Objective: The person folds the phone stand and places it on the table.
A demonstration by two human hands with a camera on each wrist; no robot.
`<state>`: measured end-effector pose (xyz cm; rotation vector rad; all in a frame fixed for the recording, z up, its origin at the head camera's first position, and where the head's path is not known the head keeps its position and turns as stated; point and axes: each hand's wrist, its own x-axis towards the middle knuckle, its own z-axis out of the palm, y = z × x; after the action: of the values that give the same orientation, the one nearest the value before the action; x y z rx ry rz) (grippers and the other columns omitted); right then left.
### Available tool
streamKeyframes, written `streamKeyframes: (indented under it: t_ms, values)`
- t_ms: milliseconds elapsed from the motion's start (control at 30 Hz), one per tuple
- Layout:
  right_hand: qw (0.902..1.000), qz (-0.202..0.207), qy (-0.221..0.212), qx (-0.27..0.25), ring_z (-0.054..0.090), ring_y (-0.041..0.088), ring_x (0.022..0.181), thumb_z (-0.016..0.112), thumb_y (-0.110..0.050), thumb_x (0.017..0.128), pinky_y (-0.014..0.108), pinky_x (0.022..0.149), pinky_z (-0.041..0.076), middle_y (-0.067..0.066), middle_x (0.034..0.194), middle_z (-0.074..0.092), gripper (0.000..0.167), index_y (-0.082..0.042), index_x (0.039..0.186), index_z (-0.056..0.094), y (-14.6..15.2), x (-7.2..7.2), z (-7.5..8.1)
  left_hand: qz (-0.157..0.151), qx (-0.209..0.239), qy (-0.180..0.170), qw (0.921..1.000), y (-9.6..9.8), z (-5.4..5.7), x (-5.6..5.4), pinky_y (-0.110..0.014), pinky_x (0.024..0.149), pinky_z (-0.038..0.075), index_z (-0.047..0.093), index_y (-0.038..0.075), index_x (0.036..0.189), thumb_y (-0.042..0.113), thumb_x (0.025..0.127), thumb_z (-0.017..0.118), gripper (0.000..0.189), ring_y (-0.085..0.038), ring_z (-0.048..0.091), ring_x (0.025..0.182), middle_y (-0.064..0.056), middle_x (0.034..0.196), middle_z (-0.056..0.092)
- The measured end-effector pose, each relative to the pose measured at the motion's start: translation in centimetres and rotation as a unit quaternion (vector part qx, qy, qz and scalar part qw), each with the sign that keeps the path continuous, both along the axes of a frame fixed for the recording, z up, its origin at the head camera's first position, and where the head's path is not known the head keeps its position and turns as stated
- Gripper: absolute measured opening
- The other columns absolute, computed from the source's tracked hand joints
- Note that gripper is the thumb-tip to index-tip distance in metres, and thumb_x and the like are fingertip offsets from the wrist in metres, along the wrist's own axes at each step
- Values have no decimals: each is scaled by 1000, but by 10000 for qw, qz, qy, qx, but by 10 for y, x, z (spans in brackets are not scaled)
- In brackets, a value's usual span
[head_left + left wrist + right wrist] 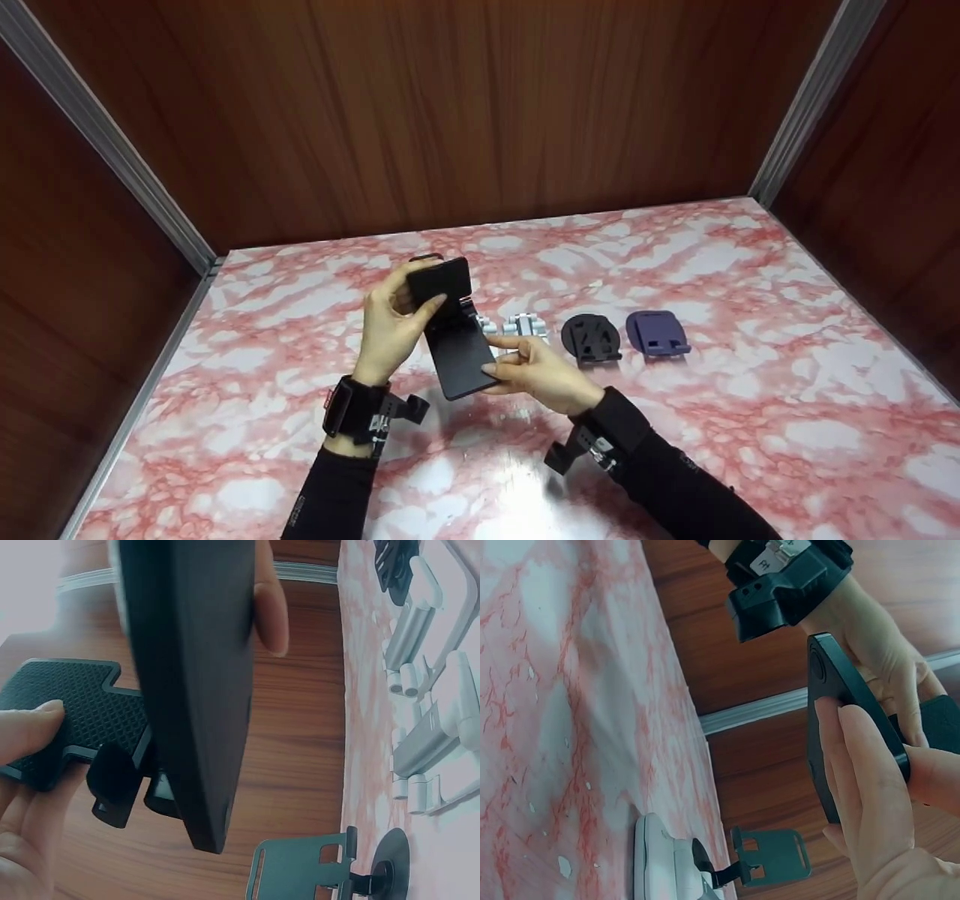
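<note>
Black sleeves [330, 495] stretch over a red-and-white marbled counter [262, 337], a dark band [356, 409] strapped round each wrist, as a person holds a black folding stand [459, 360] in both hands above the counter's middle. The left hand [390, 330] grips the shorter panel, thumb lying on its textured face and fingers behind. The right hand [551, 375] pinches the longer panel at its right-hand edge, thumb and fingers on opposite sides. The two panels stand apart at an angle, joined by a hinge. Beyond the hands, toward the counter's back edge, more stands form a row: two white stands [526, 324], partly hidden in the head view; a black round stand [592, 337]; and, just beside it, a purple stand [660, 332], well in from the counter's right edge. Seen from the left wrist, a dark green stand [296, 870] on a round base rises near the white pair. Wood-grain panelling [480, 112] backs the scene, with metal strips [112, 135] running down to the counter's back corners.
</note>
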<state>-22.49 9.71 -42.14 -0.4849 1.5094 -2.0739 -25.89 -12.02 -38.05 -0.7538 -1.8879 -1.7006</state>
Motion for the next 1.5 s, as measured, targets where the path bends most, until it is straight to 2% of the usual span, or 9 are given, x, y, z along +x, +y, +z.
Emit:
streamKeyframes:
  t_ms: [200, 367, 600, 767, 867, 1067, 1233, 1400, 1500]
  values:
    - [10000, -9, -17, 29, 67, 26, 99, 50, 11, 95, 46, 93, 49, 27, 114, 63, 63, 14, 147, 16, 1, 0, 2, 161, 5, 212, 9996, 1, -3, 0, -33, 71, 58, 66, 1, 115, -6, 82, 74, 35, -25, 69, 88, -11, 108, 70]
    - [10000, -64, 13, 27, 67, 27, 99, 48, 10, 96, 46, 93, 49, 31, 117, 60, 61, 15, 147, 14, 5, 0, 6, 287, 50, 351, 9990, 6, -5, 1, -28, 68, 57, 66, -2, 113, -9, 81, 73, 34, -28, 69, 84, -14, 105, 70]
    - [9998, -80, -148, -131, 68, 28, 97, 38, -10, 106, 47, 92, 50, 27, 118, 61, 50, 12, 148, 21, 11, -1, 15, 339, 108, 768, 9964, 15, -5, 5, -21, 61, 52, 66, -2, 112, -10, 81, 73, 33, -24, 68, 78, -14, 105, 70]
    - [9995, -53, -238, -194, 68, 31, 97, 30, -25, 109, 51, 94, 47, 30, 116, 62, 54, 9, 149, 20, 14, 0, 21, 498, -187, 1265, 9905, 18, -10, 5, -19, 54, 47, 69, 4, 110, -8, 82, 73, 31, -15, 65, 70, -8, 103, 72]
    - [9995, -78, -266, -121, 67, 31, 99, 26, -30, 109, 48, 93, 49, 33, 121, 58, 58, 11, 148, 19, 15, 1, 23, 530, -549, 1591, 9843, 20, -13, 4, -21, 58, 51, 69, 7, 110, -7, 83, 72, 31, -16, 68, 78, -7, 105, 72]
    - [9979, -86, -630, -135, 66, 27, 102, 22, -39, 107, 37, 90, 53, 34, 128, 52, 65, 12, 149, 15, 18, -1, 27, 230, -1071, 1994, 9738, 21, -16, 0, -28, 81, 54, 70, 6, 113, -10, 83, 70, 34, -23, 66, 100, -7, 110, 70]
    - [9978, 31, -643, -134, 62, 29, 109, 24, -45, 106, 35, 92, 52, 35, 133, 47, 73, 13, 148, 14, 20, -4, 26, 112, -1392, 2177, 9660, 23, -19, -2, -32, 91, 51, 69, 5, 116, -10, 83, 70, 36, -23, 64, 105, -7, 114, 69]
    - [9981, 15, -598, -142, 59, 32, 113, 30, -50, 103, 36, 94, 51, 37, 136, 43, 80, 14, 148, 13, 21, -6, 25, -297, -1195, 1880, 9744, 23, -21, -3, -36, 87, 53, 67, 6, 119, 3, 85, 74, 36, -23, 64, 105, -6, 118, 68]
    - [9977, -15, -662, -159, 58, 32, 115, 33, -54, 102, 38, 97, 49, 35, 138, 42, 84, 11, 149, 10, 20, -6, 24, -706, -883, 1587, 9808, 24, -18, 0, -38, 89, 51, 67, 4, 117, 19, 94, 65, 28, -26, 64, 107, -9, 119, 67]
